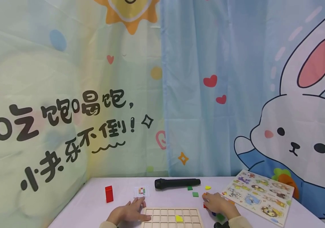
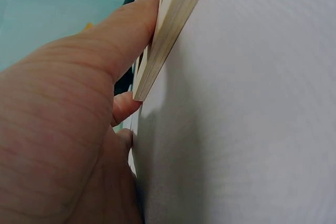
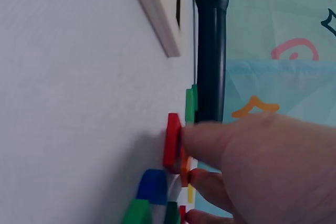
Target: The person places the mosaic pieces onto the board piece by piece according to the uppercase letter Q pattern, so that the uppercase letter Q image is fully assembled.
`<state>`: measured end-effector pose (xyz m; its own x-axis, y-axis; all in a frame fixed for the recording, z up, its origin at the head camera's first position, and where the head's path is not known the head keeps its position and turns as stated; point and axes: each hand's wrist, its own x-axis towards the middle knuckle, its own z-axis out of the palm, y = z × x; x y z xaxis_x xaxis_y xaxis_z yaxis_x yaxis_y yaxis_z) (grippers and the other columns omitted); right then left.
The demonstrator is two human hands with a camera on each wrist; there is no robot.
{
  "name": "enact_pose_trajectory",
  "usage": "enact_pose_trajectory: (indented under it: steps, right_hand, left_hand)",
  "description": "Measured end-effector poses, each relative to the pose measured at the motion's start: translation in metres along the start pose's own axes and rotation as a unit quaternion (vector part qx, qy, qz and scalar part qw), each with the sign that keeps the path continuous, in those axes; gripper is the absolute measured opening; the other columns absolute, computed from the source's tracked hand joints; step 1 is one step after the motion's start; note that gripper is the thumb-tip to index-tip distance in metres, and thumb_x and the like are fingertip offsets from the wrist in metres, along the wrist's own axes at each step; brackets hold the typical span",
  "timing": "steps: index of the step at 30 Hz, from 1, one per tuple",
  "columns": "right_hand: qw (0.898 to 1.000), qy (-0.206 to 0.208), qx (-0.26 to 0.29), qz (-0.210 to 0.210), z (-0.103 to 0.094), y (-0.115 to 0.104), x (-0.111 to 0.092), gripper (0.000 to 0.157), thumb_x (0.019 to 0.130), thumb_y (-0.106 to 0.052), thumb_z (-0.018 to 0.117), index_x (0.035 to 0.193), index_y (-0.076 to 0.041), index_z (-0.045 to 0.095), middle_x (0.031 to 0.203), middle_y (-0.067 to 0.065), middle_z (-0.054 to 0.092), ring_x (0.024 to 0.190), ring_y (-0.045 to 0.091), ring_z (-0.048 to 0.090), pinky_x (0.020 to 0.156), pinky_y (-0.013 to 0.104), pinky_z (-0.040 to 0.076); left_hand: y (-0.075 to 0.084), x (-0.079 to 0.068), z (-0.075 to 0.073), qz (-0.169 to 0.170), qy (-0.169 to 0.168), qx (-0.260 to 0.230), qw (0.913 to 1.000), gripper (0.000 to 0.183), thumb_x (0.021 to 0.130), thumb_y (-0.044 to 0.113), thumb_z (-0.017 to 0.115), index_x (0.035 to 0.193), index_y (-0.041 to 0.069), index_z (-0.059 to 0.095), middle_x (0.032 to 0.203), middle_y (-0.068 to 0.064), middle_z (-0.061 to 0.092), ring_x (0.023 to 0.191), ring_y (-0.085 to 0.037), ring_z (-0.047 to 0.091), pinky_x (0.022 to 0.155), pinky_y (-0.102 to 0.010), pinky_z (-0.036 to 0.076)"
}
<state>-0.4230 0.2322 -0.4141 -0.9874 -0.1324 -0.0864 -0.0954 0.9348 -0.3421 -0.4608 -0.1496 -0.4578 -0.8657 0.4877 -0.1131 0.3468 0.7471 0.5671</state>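
A wooden grid board [image 1: 156, 210] lies at the table's front, one yellow piece [image 1: 179, 218] on its cells. My left hand [image 1: 131, 211] rests at the board's left corner. In the left wrist view, the thumb [image 2: 131, 30] touches the board's rim [image 2: 168, 35] and another finger reaches its corner. To the board's right, my right hand [image 1: 217, 203] is low over loose coloured pieces. The right wrist view has its thumb against a red piece [image 3: 172, 142], with other fingers beside an orange piece [image 3: 185, 169]. Blue [image 3: 153, 186] and green pieces [image 3: 137, 212] lie nearby.
A black microphone [image 1: 176, 183] lies behind the board. A red block [image 1: 109, 194] stands at left, near a small printed card [image 1: 141, 191]. Green pieces [image 1: 195, 194] and a yellow one [image 1: 208, 187] lie at right, beside an animal picture board [image 1: 260, 196].
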Motion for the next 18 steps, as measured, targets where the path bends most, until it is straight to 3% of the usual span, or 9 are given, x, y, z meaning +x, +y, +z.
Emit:
enact_pose_trajectory:
  steps: [2, 4, 8, 12, 18]
  right_hand:
    - [1.000, 0.012, 0.008, 0.003, 0.000, -0.001, 0.003, 0.028, 0.095, -0.016, 0.059, 0.120, -0.004, 0.066, 0.122, 0.020, 0.062, 0.118, 0.044, 0.051, 0.102, 0.064, 0.037]
    - [1.000, 0.026, 0.015, -0.001, 0.000, -0.001, 0.005, 0.021, 0.093, -0.012, 0.062, 0.111, -0.006, 0.069, 0.111, 0.016, 0.065, 0.106, 0.036, 0.056, 0.098, 0.061, 0.043]
    - [0.998, 0.054, 0.025, -0.013, -0.001, -0.001, 0.007, 0.009, 0.090, -0.005, 0.064, 0.096, -0.008, 0.071, 0.093, 0.006, 0.064, 0.085, 0.022, 0.054, 0.089, 0.049, 0.052]
    - [0.995, 0.091, 0.004, -0.035, 0.001, 0.001, 0.006, 0.005, 0.089, -0.008, 0.068, 0.085, -0.010, 0.067, 0.080, 0.000, 0.061, 0.074, 0.016, 0.052, 0.077, 0.039, 0.052]
    - [0.992, 0.124, -0.010, 0.012, 0.004, -0.001, 0.003, 0.014, 0.089, -0.020, 0.071, 0.080, -0.012, 0.065, 0.069, -0.001, 0.055, 0.065, 0.014, 0.050, 0.061, 0.029, 0.043]
  left_hand:
    - [-0.019, 0.014, 0.004, -0.004, -0.006, -0.014, 0.9999, 0.056, 0.077, 0.064, 0.070, 0.104, 0.021, 0.048, 0.147, -0.020, 0.038, 0.142, -0.047, 0.023, 0.113, -0.070, 0.007]
    - [-0.026, 0.019, 0.005, -0.009, -0.010, -0.023, 0.9996, 0.056, 0.075, 0.065, 0.071, 0.104, 0.023, 0.048, 0.149, -0.019, 0.038, 0.142, -0.047, 0.022, 0.113, -0.070, 0.005]
    - [-0.013, 0.007, 0.005, -0.011, -0.004, -0.018, 0.9998, 0.054, 0.076, 0.063, 0.071, 0.103, 0.022, 0.047, 0.147, -0.019, 0.039, 0.142, -0.048, 0.021, 0.113, -0.070, 0.005]
    - [0.005, -0.008, 0.003, -0.008, 0.003, 0.002, 1.0000, 0.053, 0.079, 0.063, 0.068, 0.103, 0.020, 0.046, 0.146, -0.020, 0.040, 0.142, -0.048, 0.021, 0.114, -0.069, 0.008]
    - [0.014, -0.013, 0.001, -0.003, 0.013, 0.026, 0.9996, 0.050, 0.081, 0.060, 0.068, 0.102, 0.021, 0.046, 0.145, -0.020, 0.041, 0.143, -0.047, 0.023, 0.114, -0.067, 0.012]
